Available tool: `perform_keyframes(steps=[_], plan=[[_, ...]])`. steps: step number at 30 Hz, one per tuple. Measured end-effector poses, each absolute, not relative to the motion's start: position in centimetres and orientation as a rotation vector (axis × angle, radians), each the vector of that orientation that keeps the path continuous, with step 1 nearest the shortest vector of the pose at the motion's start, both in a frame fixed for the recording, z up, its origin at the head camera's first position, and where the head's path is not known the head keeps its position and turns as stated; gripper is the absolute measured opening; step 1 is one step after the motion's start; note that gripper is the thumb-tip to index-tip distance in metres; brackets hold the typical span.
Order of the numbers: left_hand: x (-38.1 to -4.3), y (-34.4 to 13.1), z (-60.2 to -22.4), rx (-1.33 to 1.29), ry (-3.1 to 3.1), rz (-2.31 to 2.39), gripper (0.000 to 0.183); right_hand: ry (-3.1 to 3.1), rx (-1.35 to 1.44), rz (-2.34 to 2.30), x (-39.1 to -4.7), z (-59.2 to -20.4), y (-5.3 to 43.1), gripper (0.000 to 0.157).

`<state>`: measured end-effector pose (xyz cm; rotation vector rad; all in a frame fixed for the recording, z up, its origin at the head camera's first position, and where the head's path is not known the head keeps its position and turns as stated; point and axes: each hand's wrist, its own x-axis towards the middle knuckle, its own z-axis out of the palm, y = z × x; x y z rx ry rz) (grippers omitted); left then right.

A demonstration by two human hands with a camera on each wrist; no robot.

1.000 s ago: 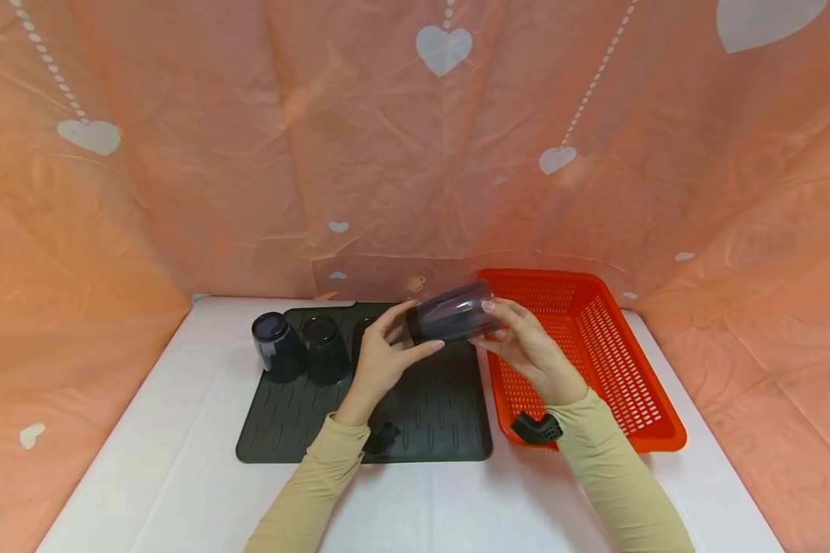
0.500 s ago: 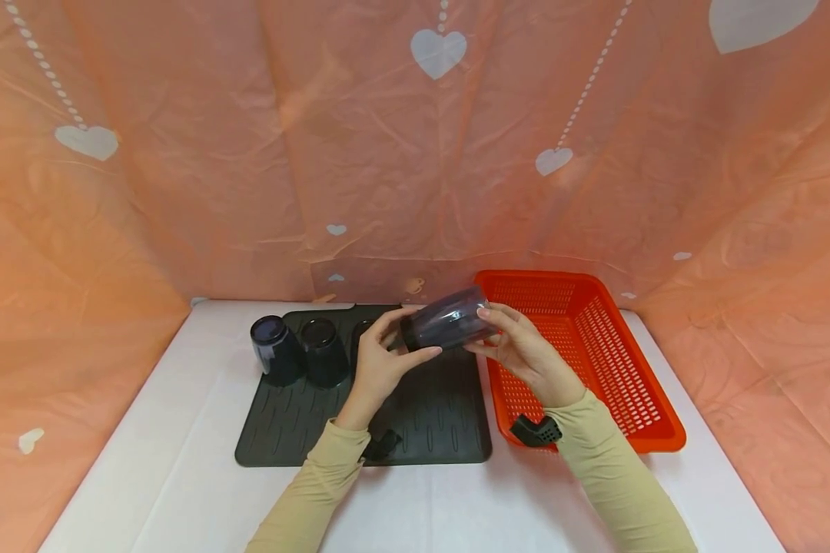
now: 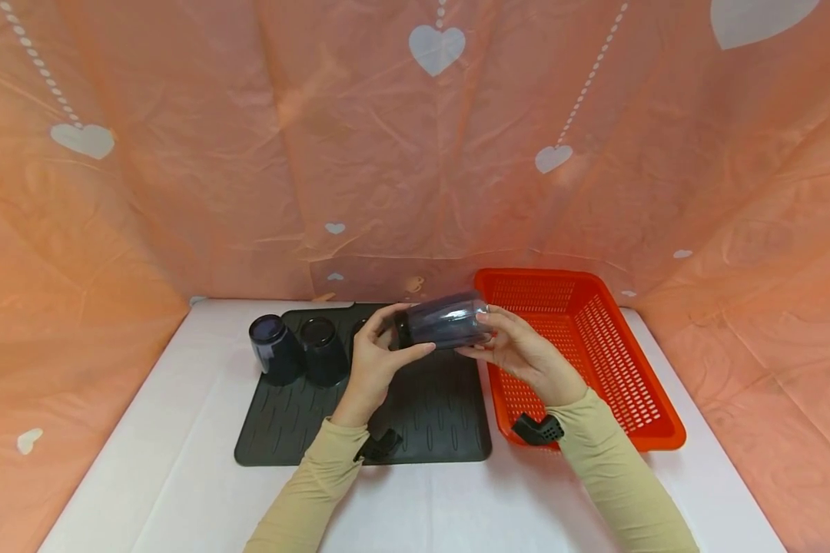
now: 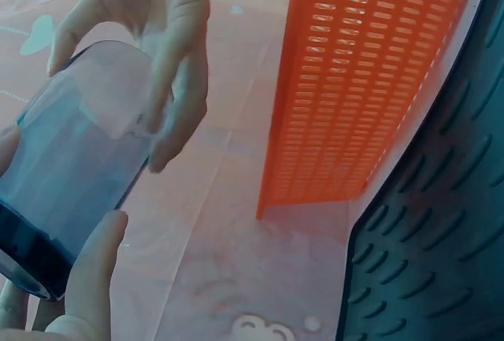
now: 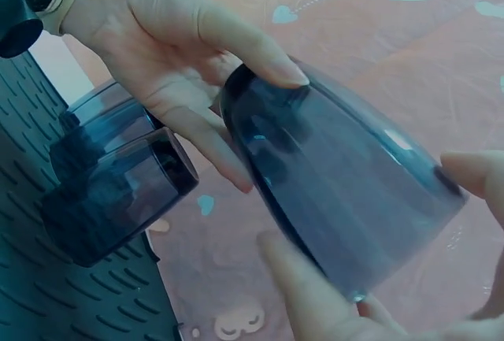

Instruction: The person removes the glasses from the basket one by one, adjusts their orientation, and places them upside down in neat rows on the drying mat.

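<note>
Both hands hold a smoky tinted drinking glass (image 3: pixel 446 321) on its side above the mat. The left hand (image 3: pixel 373 365) grips its thick dark base end, thumb along the near side. At the rim end, the right hand (image 3: pixel 529 357) pinches the glass between thumb and fingers. The left wrist view shows the see-through wall of this glass (image 4: pixel 87 136) spanning from hand to hand. Upside down on the black drying mat (image 3: pixel 436 415) stand a dark glass (image 3: pixel 277 351) and another dark glass (image 3: pixel 325 352) beside it. Part of a third shows behind the left hand.
An orange-red perforated plastic basket (image 3: pixel 615 361) stands right of the mat, its left rim close to the right hand. White cloth (image 3: pixel 180 430) covers the table. A pink-orange curtain (image 3: pixel 387 153) with hearts hangs behind.
The held glass has turned closer to level and shifted slightly left and down at its rim end. Both hands keep hold of it, with the left moving slightly left.
</note>
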<state>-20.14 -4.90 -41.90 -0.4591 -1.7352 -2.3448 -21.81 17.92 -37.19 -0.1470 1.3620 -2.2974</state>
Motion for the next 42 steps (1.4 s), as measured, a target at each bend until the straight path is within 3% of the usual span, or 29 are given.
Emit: perform_keyframes(steps=[15, 22, 29, 42], plan=[[-19.8, -5.7, -41.2, -0.478, -1.527, -2.521, 0.068, 1.47, -0.173, -2.102, -21.3, -37.4, 18.3, 0.032], [-19.8, -6.2, -41.2, -0.454, -1.561, -2.482, 0.066, 1.504, -0.197, -2.1, -21.3, -37.4, 19.1, 0.025], [-19.7, -6.3, -41.6, -0.439, -1.7, -2.377, 0.066, 1.508, -0.175, -2.104, -21.4, -37.5, 19.9, 0.04], [-19.9, -6.8, -41.9, -0.347, -1.792, -2.34, 0.066, 1.437, -0.212, -2.15, -21.2, -37.3, 21.7, 0.037]])
